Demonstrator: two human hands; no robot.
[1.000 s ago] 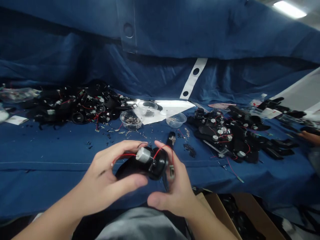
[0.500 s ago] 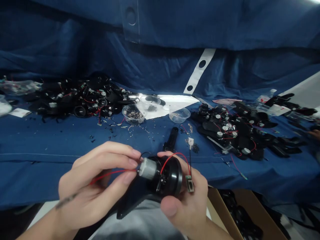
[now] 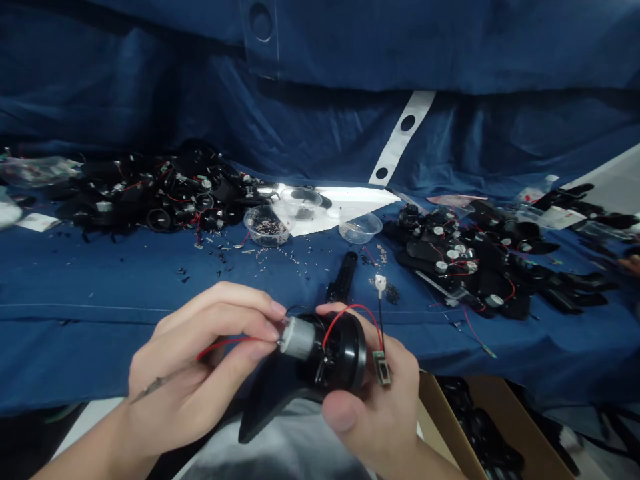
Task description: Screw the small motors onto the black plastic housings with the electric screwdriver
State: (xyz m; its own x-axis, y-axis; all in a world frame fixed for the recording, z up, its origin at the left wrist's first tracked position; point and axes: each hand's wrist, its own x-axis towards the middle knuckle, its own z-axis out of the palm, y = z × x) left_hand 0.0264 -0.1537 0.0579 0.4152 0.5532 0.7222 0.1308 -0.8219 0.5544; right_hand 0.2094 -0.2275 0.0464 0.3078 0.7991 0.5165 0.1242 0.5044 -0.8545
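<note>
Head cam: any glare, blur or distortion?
Head view: dim overall; glare blows out the white sheet; wide-angle bowing curves the seam of the blue cloth; left hand on the red wire, right hand on the black housing and the motor look sharp; far parts piles soft.

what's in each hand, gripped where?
Right hand grips the black housing around its round rim. Left hand pinches the red wire at the end of the silver motor.

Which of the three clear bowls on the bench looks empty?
The rightmost bowl looks empty; the left bowl and the middle bowl both hold small dark bits.
</note>
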